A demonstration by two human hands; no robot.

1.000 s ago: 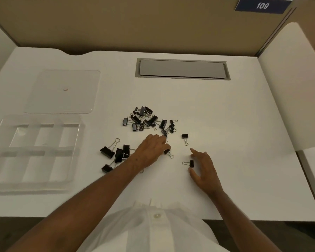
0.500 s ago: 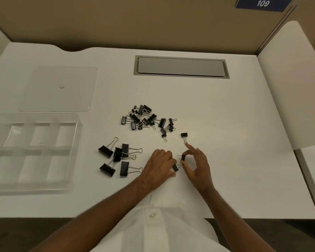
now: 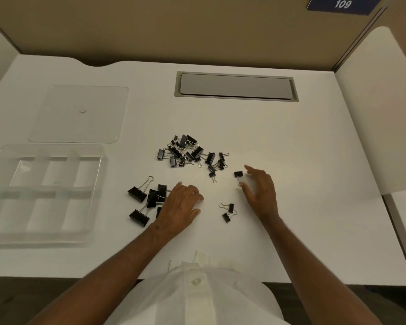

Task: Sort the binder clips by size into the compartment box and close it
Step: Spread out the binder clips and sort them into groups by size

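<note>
Sorting barely begun: compartment box point(image 3: 96, 184) left of frame empty, lid point(image 3: 80, 113) off, clips in desk point(image 3: 314, 160) piles; right hand point(image 3: 259, 192) spread beside small clip point(image 3: 238, 174), left hand point(image 3: 182, 205) loosely curled, holding nothing visible.

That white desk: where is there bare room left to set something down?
Bare desk lies right of the right hand, and between the clip pile and the grey hatch. Crowded: the middle, with big clips by the left hand, and the left side, with box and lid.
</note>
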